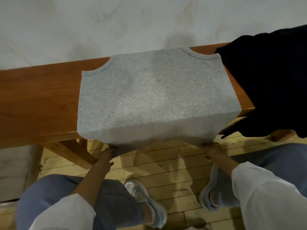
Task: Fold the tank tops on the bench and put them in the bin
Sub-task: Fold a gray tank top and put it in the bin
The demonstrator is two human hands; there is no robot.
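Black garment [265,80] cut off at right edge, bench [33,100] cut off at left, left hand [106,156] fingertips behind grey tank top [149,90]

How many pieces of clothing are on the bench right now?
2. A grey tank top spread across the bench's middle; a black garment draped over its right end. Others may be out of frame.

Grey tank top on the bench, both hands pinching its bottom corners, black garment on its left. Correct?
No. The black garment lies right of the grey tank top, not left; the head view shows it. The top is on the bench, left hand and right hand pinching its bottom corners.
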